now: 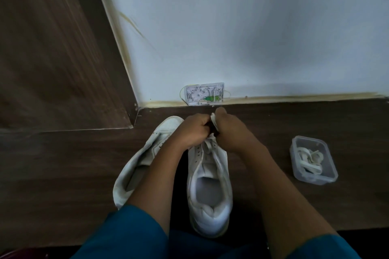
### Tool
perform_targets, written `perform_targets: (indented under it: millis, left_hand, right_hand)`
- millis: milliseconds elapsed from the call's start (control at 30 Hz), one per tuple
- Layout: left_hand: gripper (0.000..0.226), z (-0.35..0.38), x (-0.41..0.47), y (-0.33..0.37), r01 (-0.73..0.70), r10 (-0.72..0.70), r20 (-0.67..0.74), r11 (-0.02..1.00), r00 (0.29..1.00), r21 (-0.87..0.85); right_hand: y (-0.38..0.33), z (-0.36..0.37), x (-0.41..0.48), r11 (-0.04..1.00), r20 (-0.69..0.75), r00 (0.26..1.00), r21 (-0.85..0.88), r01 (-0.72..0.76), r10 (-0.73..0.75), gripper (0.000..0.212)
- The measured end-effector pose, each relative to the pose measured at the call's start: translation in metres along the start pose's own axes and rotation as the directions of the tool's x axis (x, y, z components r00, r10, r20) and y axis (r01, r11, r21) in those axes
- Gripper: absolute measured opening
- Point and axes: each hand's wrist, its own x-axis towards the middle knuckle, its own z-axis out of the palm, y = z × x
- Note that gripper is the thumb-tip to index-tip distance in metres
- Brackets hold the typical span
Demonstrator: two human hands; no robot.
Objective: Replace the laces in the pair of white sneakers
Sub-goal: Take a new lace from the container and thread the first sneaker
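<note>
Two hands busy | left hand [194,130] and right hand [228,132] are pinching the lace [213,119] over the sneaker [208,176] | risk: uneven tugging pulling one end out

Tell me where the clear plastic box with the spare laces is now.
In the head view, the clear plastic box stands on the brown floor at the right side, apart from the upright sneaker and a little in front of the wall.
</note>
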Motion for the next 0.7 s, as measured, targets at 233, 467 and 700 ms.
perform_targets:
  millis: [233, 467, 700]
  left_hand:
    - [0.027, -0.007, -0.002, 0.003, 0.049, -0.048, 0.010, 0.971, 0.999, -0.233]
    - [0.033, -0.003, -0.004, 0.005, 0.020, -0.014, 0.024, 0.970, 1.000, -0.241]
    - [0.037, -0.004, -0.001, 0.004, 0.029, -0.032, -0.004, 0.948, 0.999, -0.316]
  right_hand:
    - [-0.010, -0.007, -0.009, 0.953, -0.161, 0.970, -0.275, 0.131, -0.180, 0.034]
    - [-0.004, -0.011, -0.003, 0.994, -0.068, 0.998, -0.105, 0.002, -0.010, 0.035]
    - [-0.006, -0.008, -0.006, 0.937, -0.226, 0.962, -0.341, 0.070, -0.154, 0.027]
